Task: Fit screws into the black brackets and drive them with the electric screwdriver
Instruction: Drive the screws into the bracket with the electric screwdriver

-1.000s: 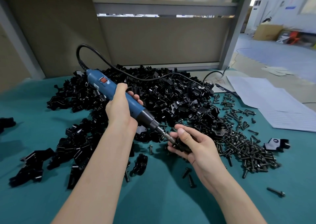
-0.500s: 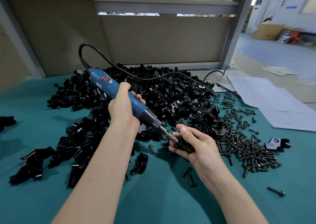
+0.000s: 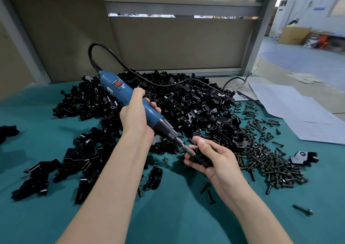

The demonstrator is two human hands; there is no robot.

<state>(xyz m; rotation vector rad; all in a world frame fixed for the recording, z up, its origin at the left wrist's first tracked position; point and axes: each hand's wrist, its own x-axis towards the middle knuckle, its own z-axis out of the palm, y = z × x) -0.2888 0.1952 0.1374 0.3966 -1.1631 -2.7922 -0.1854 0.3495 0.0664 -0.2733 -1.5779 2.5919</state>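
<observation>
My left hand grips the blue electric screwdriver around its body, tilted down to the right. Its metal bit meets a black bracket that my right hand holds with curled fingers just above the table; the thumb lies over the bracket's top. The screw at the bit's tip is hidden. A big heap of black brackets lies behind both hands. A pile of dark screws spreads to the right of my right hand.
The screwdriver's black cable loops back over the heap. Loose brackets lie at the left on the teal table, stray screws lie near my right wrist, and one bracket sits far right. White paper sheets cover the right rear corner.
The screwdriver and my left hand have shifted slightly right and up, the bit staying on the bracket. My right hand keeps its hold in nearly the same place.
</observation>
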